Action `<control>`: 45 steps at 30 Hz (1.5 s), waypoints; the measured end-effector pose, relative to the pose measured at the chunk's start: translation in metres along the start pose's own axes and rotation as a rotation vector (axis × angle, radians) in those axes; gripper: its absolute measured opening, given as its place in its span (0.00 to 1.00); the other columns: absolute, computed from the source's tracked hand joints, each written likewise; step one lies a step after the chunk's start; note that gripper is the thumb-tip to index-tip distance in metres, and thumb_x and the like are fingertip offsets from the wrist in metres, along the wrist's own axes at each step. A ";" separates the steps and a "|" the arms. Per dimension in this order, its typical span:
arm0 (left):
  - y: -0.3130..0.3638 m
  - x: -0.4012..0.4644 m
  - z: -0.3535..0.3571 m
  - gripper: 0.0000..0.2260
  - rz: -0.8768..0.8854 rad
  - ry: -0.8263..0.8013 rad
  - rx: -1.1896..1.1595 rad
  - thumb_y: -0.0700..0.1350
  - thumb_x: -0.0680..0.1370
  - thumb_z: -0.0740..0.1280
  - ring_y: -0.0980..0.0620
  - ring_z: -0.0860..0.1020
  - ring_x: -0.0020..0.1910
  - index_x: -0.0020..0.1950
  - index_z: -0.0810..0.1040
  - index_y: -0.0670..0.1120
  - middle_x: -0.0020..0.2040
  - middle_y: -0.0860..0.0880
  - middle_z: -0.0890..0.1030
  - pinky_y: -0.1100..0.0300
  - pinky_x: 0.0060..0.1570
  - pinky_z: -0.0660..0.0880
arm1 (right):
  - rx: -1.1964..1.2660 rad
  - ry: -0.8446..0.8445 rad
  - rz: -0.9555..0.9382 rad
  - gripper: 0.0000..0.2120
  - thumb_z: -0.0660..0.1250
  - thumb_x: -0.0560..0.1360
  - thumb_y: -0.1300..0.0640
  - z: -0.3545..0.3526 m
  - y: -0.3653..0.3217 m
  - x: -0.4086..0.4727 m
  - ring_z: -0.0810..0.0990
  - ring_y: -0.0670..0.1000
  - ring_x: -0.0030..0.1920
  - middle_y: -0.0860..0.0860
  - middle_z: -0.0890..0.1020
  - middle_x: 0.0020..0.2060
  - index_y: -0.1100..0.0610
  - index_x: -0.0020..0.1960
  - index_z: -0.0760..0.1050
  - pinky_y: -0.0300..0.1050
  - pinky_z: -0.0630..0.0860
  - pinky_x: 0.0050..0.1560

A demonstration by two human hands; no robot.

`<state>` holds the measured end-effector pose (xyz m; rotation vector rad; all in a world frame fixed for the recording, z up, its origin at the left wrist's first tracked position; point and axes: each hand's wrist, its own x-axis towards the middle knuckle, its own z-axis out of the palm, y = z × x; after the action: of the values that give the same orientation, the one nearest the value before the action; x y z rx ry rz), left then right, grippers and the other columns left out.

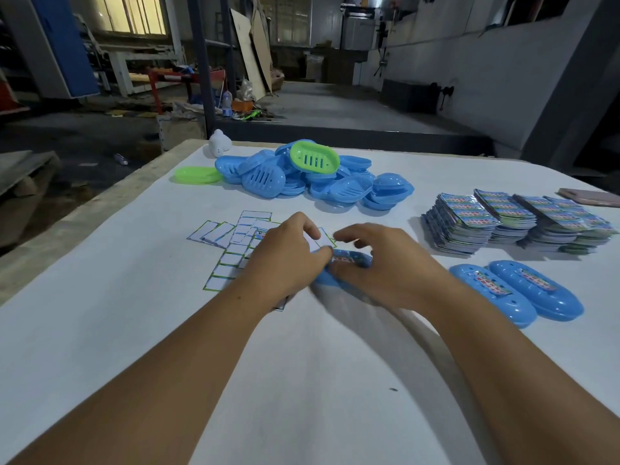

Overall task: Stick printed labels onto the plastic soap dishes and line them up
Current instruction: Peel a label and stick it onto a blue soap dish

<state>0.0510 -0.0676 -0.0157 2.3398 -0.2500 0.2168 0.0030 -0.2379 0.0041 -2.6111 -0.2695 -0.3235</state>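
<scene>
White figurine [219,145] at table's far edge; pink phone [592,197] far right; bottle [227,104] on floor.

White-covered surface [302,380]: pile of soap dishes [302,176], label stacks [513,219], backing sheets [228,250], two labelled dishes [516,293], pink phone [590,197].

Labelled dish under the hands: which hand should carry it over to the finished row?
Right, probably. The right hand already rests on the blue dish and is nearer the two labelled dishes; the left hand pinches a backing strip.

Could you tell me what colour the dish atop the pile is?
Green plastic soap dish, seen in the head view.
</scene>
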 end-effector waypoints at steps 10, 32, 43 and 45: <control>-0.007 0.005 -0.010 0.06 -0.027 0.134 0.252 0.50 0.78 0.59 0.47 0.77 0.43 0.47 0.76 0.53 0.40 0.54 0.80 0.54 0.44 0.73 | -0.327 -0.287 0.242 0.23 0.70 0.68 0.34 -0.043 0.012 -0.010 0.76 0.50 0.49 0.45 0.78 0.53 0.41 0.60 0.75 0.45 0.71 0.45; -0.031 0.015 -0.028 0.24 -0.177 0.159 0.503 0.66 0.73 0.68 0.44 0.74 0.61 0.63 0.73 0.54 0.60 0.49 0.80 0.51 0.56 0.71 | -0.368 -0.276 0.440 0.30 0.67 0.73 0.61 -0.063 0.041 -0.010 0.75 0.55 0.65 0.52 0.75 0.66 0.48 0.74 0.68 0.46 0.72 0.61; -0.032 0.016 -0.031 0.16 -0.223 0.193 0.288 0.52 0.76 0.70 0.42 0.76 0.60 0.63 0.78 0.51 0.59 0.48 0.82 0.50 0.58 0.75 | -0.321 -0.062 0.334 0.24 0.68 0.75 0.49 -0.042 0.045 0.005 0.76 0.53 0.63 0.51 0.76 0.65 0.51 0.71 0.72 0.48 0.73 0.59; -0.032 0.015 -0.032 0.12 -0.219 0.201 0.265 0.51 0.76 0.68 0.41 0.77 0.56 0.58 0.81 0.50 0.54 0.47 0.83 0.49 0.56 0.76 | -0.311 -0.016 0.310 0.25 0.66 0.77 0.49 -0.033 0.045 0.011 0.75 0.55 0.66 0.52 0.74 0.68 0.51 0.73 0.70 0.48 0.72 0.60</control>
<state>0.0708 -0.0246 -0.0115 2.5599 0.1419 0.3943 0.0185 -0.2918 0.0149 -2.9043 0.1966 -0.2515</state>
